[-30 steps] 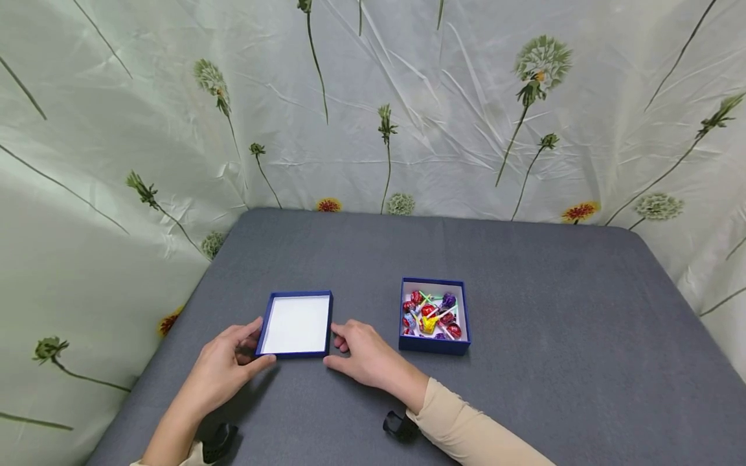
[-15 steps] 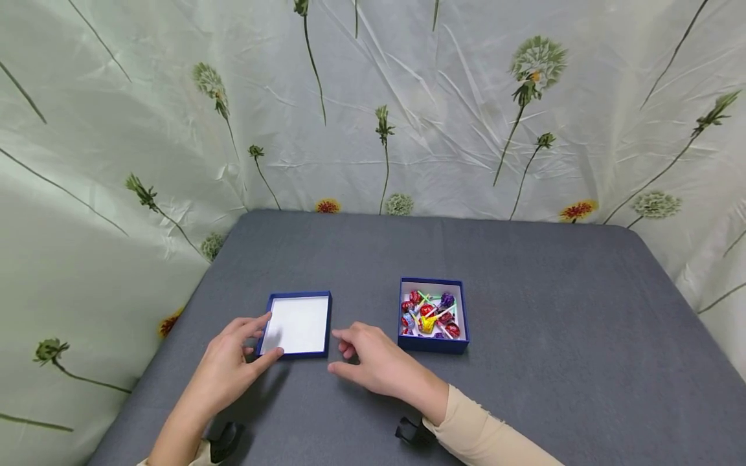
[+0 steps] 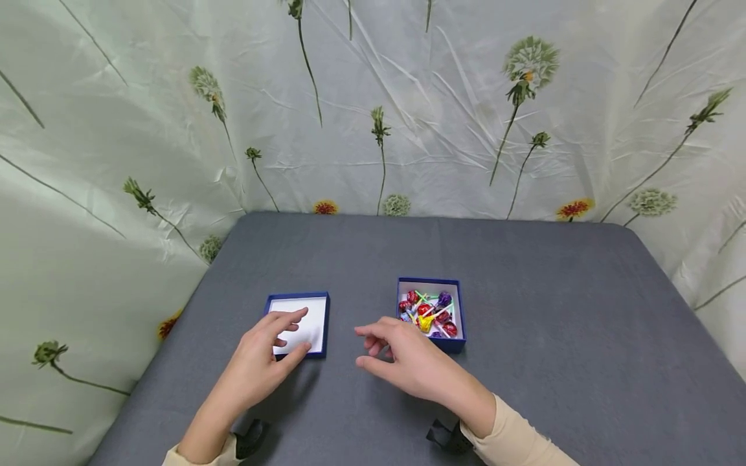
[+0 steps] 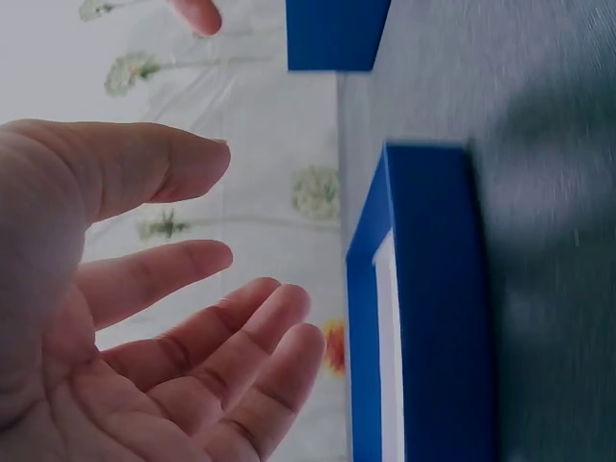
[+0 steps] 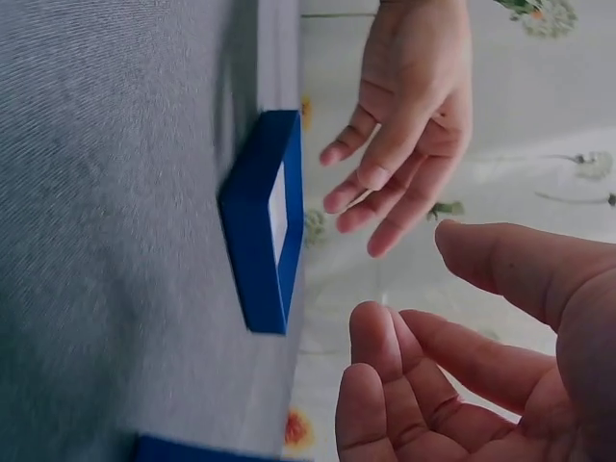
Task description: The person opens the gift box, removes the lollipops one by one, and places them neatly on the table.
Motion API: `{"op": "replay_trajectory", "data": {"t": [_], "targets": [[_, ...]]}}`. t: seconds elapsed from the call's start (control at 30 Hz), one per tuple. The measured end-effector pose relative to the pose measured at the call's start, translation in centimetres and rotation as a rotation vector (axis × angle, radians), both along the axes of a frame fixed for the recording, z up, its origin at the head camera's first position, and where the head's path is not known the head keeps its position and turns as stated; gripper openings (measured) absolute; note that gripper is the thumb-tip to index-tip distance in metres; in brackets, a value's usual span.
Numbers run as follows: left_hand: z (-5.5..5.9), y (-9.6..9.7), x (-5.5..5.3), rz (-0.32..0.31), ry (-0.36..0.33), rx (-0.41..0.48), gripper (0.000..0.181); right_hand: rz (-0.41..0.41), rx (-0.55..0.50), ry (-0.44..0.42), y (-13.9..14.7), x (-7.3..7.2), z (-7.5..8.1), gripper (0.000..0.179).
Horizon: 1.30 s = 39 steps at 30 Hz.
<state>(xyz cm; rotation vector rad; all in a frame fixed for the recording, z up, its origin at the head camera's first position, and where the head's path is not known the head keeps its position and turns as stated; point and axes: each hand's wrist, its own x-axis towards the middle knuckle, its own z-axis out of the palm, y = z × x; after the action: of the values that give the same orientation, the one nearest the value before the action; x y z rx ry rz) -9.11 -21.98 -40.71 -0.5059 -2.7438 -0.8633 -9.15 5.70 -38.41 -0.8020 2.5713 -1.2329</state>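
On the left of the grey table lies a shallow blue box lid (image 3: 315, 321), its white inside facing up. Above it hovers my left hand (image 3: 259, 356), fingers spread loosely and holding nothing; in the left wrist view the lid's blue side (image 4: 438, 308) shows apart from the fingers. Right of the lid stands a deeper blue box (image 3: 449, 345) filled with lollipops (image 3: 428, 314) in red, purple and yellow wrappers. My right hand (image 3: 410, 359) is in the air just left of this box, covering its lower left corner in the head view. Its fingers are relaxed, with nothing between them.
The grey table (image 3: 553, 343) reaches back to a pale curtain (image 3: 443, 129) printed with dandelions and flowers. A black strap mount (image 3: 449, 437) sits at the right wrist, another black mount (image 3: 252, 440) at the left.
Both hands have come away from the lid. The left has risen and moved right over it, while the right has drawn away rightward toward the lollipop box. The lid stays on the table.
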Motion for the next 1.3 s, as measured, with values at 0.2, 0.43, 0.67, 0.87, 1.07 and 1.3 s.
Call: {"op": "replay_trajectory", "data": {"t": [0.2,0.43,0.67,0.87,1.07,1.3], "targets": [[-0.4,2.1,-0.6,-0.095,-0.044,0.062,0.054,-0.036,-0.054,-0.006,2.7,0.5,-0.1,0.038],[-1.2,4.3,-1.0,-0.223,-0.165,0.179,0.058,-0.117,-0.090,0.027,5.8,0.8,-0.5,0.030],[-3.2,6.5,-1.2,-0.266,-0.280,0.242,0.062,-0.218,-0.041,0.053,7.6,1.2,-0.5,0.018],[-4.3,8.4,-1.7,-0.284,-0.344,0.282,0.066,-0.297,-0.013,0.072,8.7,0.9,-0.4,0.015],[-4.7,9.5,-2.3,-0.284,-0.390,0.287,0.065,-0.323,0.012,0.094,9.4,0.0,-0.8,0.013],[-4.7,10.0,-2.9,-0.300,-0.409,0.292,0.062,-0.327,0.042,0.090,9.4,-1.4,-1.3,0.014]]}}
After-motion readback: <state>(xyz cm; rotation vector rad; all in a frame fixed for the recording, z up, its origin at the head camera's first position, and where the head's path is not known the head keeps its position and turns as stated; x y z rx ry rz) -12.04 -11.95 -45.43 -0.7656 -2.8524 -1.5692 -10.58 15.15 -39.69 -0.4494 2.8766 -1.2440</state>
